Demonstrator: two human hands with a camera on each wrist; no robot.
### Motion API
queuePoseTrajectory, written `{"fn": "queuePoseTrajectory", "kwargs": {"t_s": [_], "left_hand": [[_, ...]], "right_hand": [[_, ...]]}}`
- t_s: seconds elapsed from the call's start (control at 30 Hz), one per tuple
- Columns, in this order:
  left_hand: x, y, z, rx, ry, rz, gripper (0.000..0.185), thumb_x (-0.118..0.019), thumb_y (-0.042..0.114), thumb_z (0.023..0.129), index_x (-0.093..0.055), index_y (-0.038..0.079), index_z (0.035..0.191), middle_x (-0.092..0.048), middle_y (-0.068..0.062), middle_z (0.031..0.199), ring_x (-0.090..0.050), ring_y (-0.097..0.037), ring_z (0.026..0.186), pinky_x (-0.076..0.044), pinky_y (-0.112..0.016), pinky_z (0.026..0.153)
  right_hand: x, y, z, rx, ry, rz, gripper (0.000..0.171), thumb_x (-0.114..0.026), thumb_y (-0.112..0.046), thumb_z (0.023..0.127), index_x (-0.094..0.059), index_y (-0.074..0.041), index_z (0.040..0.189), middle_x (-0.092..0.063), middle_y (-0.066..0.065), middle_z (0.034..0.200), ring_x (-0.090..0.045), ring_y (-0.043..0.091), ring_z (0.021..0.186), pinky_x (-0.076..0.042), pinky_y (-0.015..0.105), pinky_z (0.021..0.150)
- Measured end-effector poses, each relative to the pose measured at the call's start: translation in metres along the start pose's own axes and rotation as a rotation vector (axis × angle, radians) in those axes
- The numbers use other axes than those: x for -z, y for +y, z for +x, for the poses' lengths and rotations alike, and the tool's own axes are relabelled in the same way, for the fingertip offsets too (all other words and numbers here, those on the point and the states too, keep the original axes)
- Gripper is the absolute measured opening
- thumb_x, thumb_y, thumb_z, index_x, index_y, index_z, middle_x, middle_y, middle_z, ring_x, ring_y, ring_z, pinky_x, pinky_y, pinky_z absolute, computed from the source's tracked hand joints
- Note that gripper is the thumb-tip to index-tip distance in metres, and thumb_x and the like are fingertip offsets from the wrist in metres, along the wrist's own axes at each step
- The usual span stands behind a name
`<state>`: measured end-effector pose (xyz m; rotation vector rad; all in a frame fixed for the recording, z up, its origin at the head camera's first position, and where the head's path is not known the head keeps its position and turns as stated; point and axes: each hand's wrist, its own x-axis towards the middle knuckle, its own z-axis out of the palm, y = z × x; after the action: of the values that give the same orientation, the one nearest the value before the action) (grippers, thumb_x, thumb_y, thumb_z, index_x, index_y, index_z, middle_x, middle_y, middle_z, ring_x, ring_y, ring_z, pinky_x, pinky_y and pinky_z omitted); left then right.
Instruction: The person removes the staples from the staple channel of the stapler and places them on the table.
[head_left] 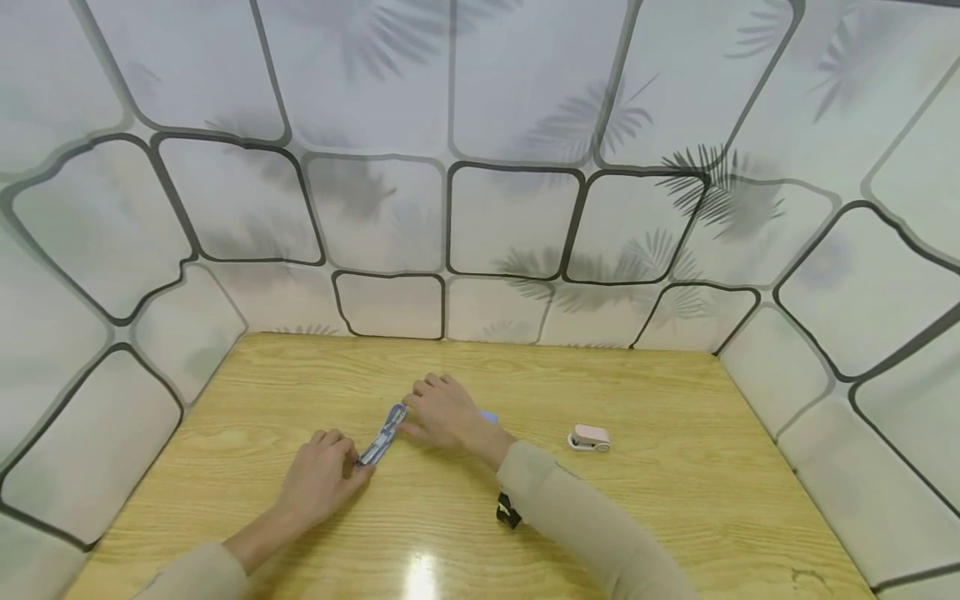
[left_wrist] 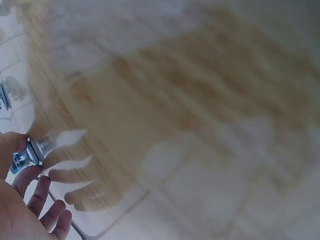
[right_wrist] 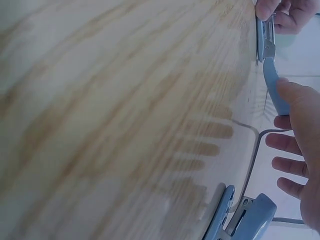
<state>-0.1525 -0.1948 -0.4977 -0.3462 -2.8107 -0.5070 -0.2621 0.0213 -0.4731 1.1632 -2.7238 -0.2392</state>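
Pale walls of cloth [head_left: 390, 217], patterned with dark rounded outlines and grey fronds, stood at the back and both sides of a wooden table [head_left: 660, 500]. Over its near edge reached a person's beige sleeves, the right one [head_left: 592, 525] stretching farther in than the left [head_left: 198, 575]. The right grip [head_left: 442, 410] was together, thumb and forefinger pinching the far end of a stapler; the left grip [head_left: 318, 479] pinched the near end between thumb and forefinger. The stapler [head_left: 383, 435], blue with bare metal showing along its middle, ran slantwise between them, left of the table's middle; whether it rested on the wood or hung just above, one could not tell. It was unfolded nearly into a line, so the work on it looked partway along: the spreading of its two arms seemed done, while folding it together and letting it go were not. Near the right wrist, in that wrist's view, lay another blue stapler [right_wrist: 257, 217], its parts angled apart, probably what showed blue just past the forearm from above. The pink stapler [head_left: 589, 437], well apart on the right, was untouched, as was a black thing [head_left: 507, 510] partly hidden by the right sleeve, too unclear to name.
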Motion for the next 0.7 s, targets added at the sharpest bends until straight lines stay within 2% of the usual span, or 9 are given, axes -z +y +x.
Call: {"fn": "queuePoseTrajectory", "kwargs": {"t_s": [0.2,0.37,0.5,0.7], "left_hand": [[0.0,-0.001,0.0,0.001,0.0,-0.013,0.026,-0.088,0.03,0.082,-0.07,0.011,0.08,-0.064,-0.002,0.083,-0.061,-0.023,0.085,-0.054,-0.04,0.071],[0.001,0.0,0.0,0.004,-0.004,-0.015,0.027,-0.088,0.031,0.083,-0.071,0.011,0.081,-0.065,-0.002,0.084,-0.061,-0.023,0.085,-0.054,-0.041,0.072],[0.002,0.001,0.0,0.006,-0.007,-0.014,0.027,-0.088,0.03,0.083,-0.071,0.009,0.081,-0.064,-0.002,0.083,-0.06,-0.022,0.084,-0.054,-0.04,0.072],[0.001,0.0,0.0,-0.009,0.002,-0.012,0.026,-0.087,0.029,0.083,-0.071,0.01,0.079,-0.062,-0.001,0.081,-0.059,-0.021,0.082,-0.052,-0.038,0.069]], "right_hand": [[0.006,0.0,-0.005,-0.084,-0.006,0.086,0.045,-0.054,-0.059,0.105,-0.069,-0.027,0.133,-0.071,-0.005,0.13,-0.063,0.016,0.126,-0.05,0.036,0.114],[0.012,0.0,-0.013,-0.135,0.043,0.206,0.04,-0.061,-0.056,0.102,-0.072,-0.028,0.129,-0.074,-0.007,0.123,-0.065,0.014,0.116,-0.054,0.034,0.104],[0.017,-0.001,-0.02,-0.171,0.074,0.384,0.036,-0.067,-0.051,0.101,-0.075,-0.025,0.124,-0.077,-0.006,0.117,-0.067,0.015,0.108,-0.057,0.029,0.09],[0.024,-0.005,-0.026,-0.267,0.086,0.744,0.03,-0.073,-0.037,0.099,-0.077,-0.016,0.121,-0.081,0.0,0.11,-0.073,0.015,0.101,-0.058,0.025,0.083]]}}
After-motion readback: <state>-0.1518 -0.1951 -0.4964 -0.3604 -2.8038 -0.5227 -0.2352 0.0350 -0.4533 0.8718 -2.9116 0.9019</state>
